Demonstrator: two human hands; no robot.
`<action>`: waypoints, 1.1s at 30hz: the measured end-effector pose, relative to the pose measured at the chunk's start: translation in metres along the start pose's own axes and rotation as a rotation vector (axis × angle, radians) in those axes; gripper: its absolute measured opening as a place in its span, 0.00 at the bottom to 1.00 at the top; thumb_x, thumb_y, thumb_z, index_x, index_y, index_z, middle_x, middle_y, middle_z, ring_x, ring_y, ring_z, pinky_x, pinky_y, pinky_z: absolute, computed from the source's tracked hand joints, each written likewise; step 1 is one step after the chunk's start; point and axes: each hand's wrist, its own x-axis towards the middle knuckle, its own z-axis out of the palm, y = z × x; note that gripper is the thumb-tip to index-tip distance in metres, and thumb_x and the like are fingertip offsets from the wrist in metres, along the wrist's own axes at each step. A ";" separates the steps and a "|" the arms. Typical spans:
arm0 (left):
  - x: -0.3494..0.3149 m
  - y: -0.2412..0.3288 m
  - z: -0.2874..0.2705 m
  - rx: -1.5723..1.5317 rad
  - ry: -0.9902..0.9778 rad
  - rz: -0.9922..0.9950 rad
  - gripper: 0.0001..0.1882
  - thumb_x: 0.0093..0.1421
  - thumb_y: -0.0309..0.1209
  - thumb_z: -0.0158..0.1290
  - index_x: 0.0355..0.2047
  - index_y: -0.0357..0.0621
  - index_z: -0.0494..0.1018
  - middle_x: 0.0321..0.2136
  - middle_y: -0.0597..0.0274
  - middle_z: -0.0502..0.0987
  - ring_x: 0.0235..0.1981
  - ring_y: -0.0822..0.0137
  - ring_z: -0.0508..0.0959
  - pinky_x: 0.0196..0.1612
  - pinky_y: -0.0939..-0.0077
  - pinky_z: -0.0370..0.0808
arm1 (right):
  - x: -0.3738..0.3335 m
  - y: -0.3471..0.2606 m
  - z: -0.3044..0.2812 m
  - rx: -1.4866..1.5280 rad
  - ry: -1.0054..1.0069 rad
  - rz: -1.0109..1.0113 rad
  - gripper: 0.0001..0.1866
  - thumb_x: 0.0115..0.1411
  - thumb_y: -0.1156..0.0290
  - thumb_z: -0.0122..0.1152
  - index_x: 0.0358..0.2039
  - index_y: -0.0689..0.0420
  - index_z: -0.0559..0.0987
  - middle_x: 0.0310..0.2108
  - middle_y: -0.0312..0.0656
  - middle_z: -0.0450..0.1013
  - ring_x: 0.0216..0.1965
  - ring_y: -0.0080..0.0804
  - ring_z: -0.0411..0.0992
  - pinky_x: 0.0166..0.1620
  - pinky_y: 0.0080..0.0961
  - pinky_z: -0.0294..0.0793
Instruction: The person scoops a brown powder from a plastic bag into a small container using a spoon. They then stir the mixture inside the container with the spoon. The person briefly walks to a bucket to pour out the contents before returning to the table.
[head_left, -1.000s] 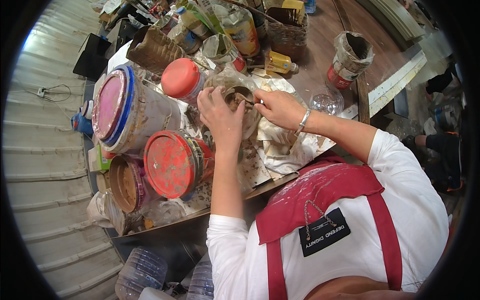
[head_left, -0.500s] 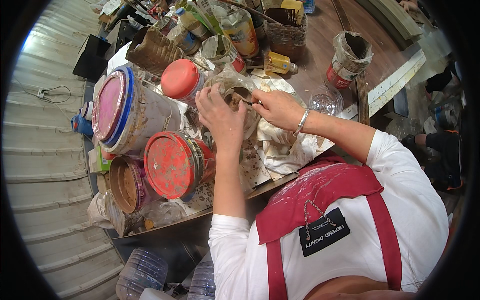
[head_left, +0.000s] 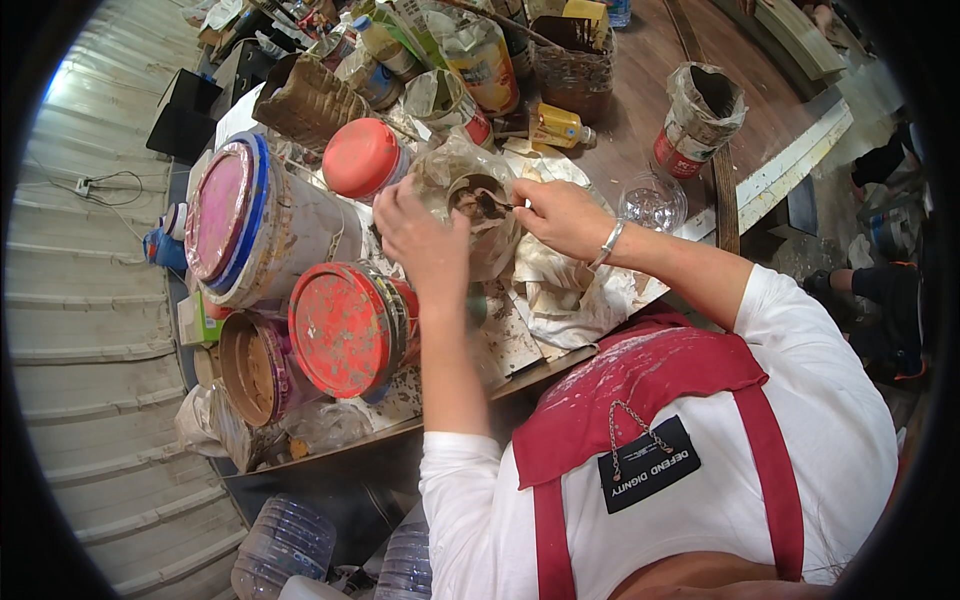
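Note:
A round-mouthed container (head_left: 487,238) wrapped in clear plastic film (head_left: 432,170) stands in front of me, with dark brown, wet-looking matter (head_left: 483,203) inside. My right hand (head_left: 562,220), a silver bangle at its wrist, pinches the end of a thin tool at the container's right rim. The tool's working end dips into the brown matter, so its kind cannot be made out. My left hand (head_left: 425,240), slightly blurred, hovers at the container's left side with thumb apart from the fingers, and nothing shows in its grasp. Crumpled stained cloth (head_left: 555,290) lies below my right wrist.
Left of my hands stand a red-lidded jar (head_left: 362,160), a red-lidded tub (head_left: 342,330), a large pink-lidded bucket (head_left: 222,210) and an open brown pot (head_left: 250,368). Beyond lie a yellow bottle (head_left: 557,127) and several cut containers. A clear plastic cup (head_left: 652,202) sits to the right.
My left hand has shifted left and down, off the container's rim, uncovering more of its mouth. My right hand has moved slightly right with the tool, and the brown matter looks darker.

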 end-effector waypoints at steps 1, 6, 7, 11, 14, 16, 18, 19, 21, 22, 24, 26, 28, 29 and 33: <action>0.000 -0.003 -0.005 -0.029 -0.009 -0.008 0.34 0.44 0.32 0.59 0.52 0.45 0.59 0.51 0.53 0.58 0.57 0.52 0.56 0.54 0.51 0.58 | 0.000 0.001 0.001 0.007 -0.003 0.001 0.10 0.55 0.66 0.47 0.32 0.59 0.72 0.27 0.52 0.73 0.33 0.50 0.71 0.38 0.43 0.67; 0.006 0.003 -0.015 -0.089 0.022 0.016 0.26 0.48 0.30 0.57 0.48 0.42 0.64 0.50 0.52 0.60 0.53 0.53 0.62 0.51 0.57 0.63 | 0.008 -0.001 0.007 -0.013 0.021 -0.014 0.11 0.54 0.66 0.47 0.31 0.59 0.72 0.26 0.51 0.73 0.33 0.51 0.70 0.37 0.43 0.68; 0.005 -0.001 -0.014 -0.152 0.023 0.025 0.24 0.49 0.29 0.56 0.47 0.41 0.65 0.49 0.52 0.61 0.52 0.52 0.64 0.51 0.58 0.63 | 0.009 0.002 0.008 0.009 0.032 -0.011 0.11 0.54 0.66 0.47 0.31 0.60 0.72 0.26 0.51 0.73 0.32 0.50 0.71 0.37 0.42 0.68; -0.009 -0.023 -0.012 -0.371 -0.071 -0.029 0.17 0.53 0.27 0.53 0.44 0.37 0.68 0.44 0.51 0.67 0.45 0.54 0.70 0.46 0.64 0.66 | 0.011 0.016 0.007 0.218 0.008 0.006 0.10 0.54 0.67 0.48 0.31 0.61 0.71 0.20 0.45 0.70 0.23 0.37 0.69 0.29 0.33 0.67; -0.021 -0.033 -0.012 -0.515 -0.166 -0.178 0.16 0.56 0.26 0.51 0.45 0.36 0.67 0.42 0.51 0.69 0.41 0.56 0.73 0.43 0.66 0.69 | 0.012 0.020 0.005 0.451 -0.088 0.106 0.09 0.55 0.68 0.49 0.32 0.60 0.70 0.16 0.39 0.67 0.16 0.26 0.64 0.22 0.27 0.63; -0.027 -0.038 -0.007 -0.587 -0.181 -0.215 0.17 0.56 0.27 0.51 0.46 0.36 0.67 0.41 0.51 0.69 0.40 0.57 0.73 0.43 0.67 0.70 | 0.013 0.021 0.004 0.508 -0.111 0.145 0.09 0.55 0.68 0.50 0.33 0.60 0.70 0.15 0.42 0.66 0.15 0.31 0.64 0.22 0.29 0.63; -0.033 -0.041 0.003 -0.633 -0.167 -0.177 0.18 0.57 0.28 0.51 0.47 0.37 0.66 0.42 0.52 0.69 0.41 0.58 0.73 0.43 0.67 0.70 | 0.014 0.027 0.014 0.256 0.085 -0.140 0.09 0.56 0.67 0.50 0.33 0.59 0.69 0.15 0.45 0.67 0.15 0.37 0.66 0.21 0.33 0.63; -0.032 -0.041 0.007 -0.650 -0.154 -0.189 0.23 0.54 0.29 0.55 0.49 0.37 0.64 0.44 0.52 0.69 0.42 0.58 0.72 0.45 0.67 0.70 | 0.014 0.021 0.013 0.129 0.184 -0.279 0.09 0.56 0.67 0.50 0.33 0.59 0.69 0.15 0.47 0.67 0.15 0.41 0.66 0.20 0.35 0.63; -0.030 -0.037 0.004 -0.565 -0.174 -0.155 0.26 0.52 0.29 0.57 0.50 0.38 0.63 0.44 0.52 0.68 0.42 0.58 0.72 0.45 0.66 0.69 | 0.009 0.008 0.004 -0.192 0.047 -0.237 0.08 0.55 0.68 0.50 0.33 0.57 0.68 0.18 0.49 0.70 0.20 0.46 0.70 0.24 0.38 0.67; -0.029 -0.032 0.002 -0.523 -0.183 -0.139 0.27 0.51 0.29 0.58 0.51 0.38 0.63 0.45 0.51 0.67 0.42 0.57 0.72 0.45 0.66 0.69 | 0.007 0.001 -0.001 -0.353 -0.023 -0.215 0.07 0.54 0.69 0.50 0.33 0.57 0.68 0.19 0.50 0.71 0.23 0.49 0.71 0.26 0.40 0.68; -0.027 -0.028 0.002 -0.466 -0.163 -0.083 0.28 0.46 0.29 0.61 0.48 0.39 0.64 0.44 0.50 0.67 0.43 0.53 0.70 0.46 0.65 0.68 | 0.010 0.003 -0.004 -0.422 -0.057 -0.263 0.08 0.54 0.69 0.50 0.33 0.56 0.67 0.19 0.49 0.72 0.24 0.50 0.72 0.26 0.42 0.68; -0.026 -0.025 0.000 -0.401 -0.080 0.008 0.26 0.45 0.29 0.62 0.45 0.40 0.66 0.42 0.51 0.66 0.43 0.52 0.69 0.46 0.64 0.67 | 0.010 0.000 -0.008 -0.464 -0.058 -0.277 0.08 0.54 0.68 0.50 0.33 0.56 0.67 0.19 0.49 0.71 0.24 0.50 0.72 0.26 0.43 0.68; -0.024 -0.020 -0.003 -0.344 0.005 0.074 0.22 0.44 0.28 0.62 0.39 0.40 0.67 0.40 0.52 0.66 0.42 0.52 0.68 0.46 0.63 0.66 | 0.012 0.004 -0.007 -0.371 -0.011 -0.239 0.08 0.54 0.67 0.50 0.33 0.56 0.68 0.20 0.50 0.72 0.25 0.51 0.72 0.28 0.44 0.68; -0.022 -0.018 -0.004 -0.316 0.048 0.108 0.21 0.43 0.28 0.62 0.37 0.40 0.68 0.39 0.53 0.66 0.42 0.51 0.68 0.45 0.63 0.66 | 0.013 0.005 -0.007 -0.326 0.013 -0.220 0.08 0.54 0.67 0.50 0.33 0.56 0.68 0.20 0.51 0.72 0.26 0.51 0.72 0.29 0.44 0.68; -0.019 -0.009 -0.001 -0.254 0.047 0.126 0.17 0.42 0.29 0.63 0.30 0.40 0.69 0.37 0.55 0.65 0.41 0.53 0.67 0.44 0.64 0.65 | 0.011 0.003 -0.004 -0.141 0.033 -0.162 0.08 0.55 0.66 0.49 0.32 0.57 0.70 0.24 0.52 0.72 0.30 0.51 0.71 0.34 0.44 0.68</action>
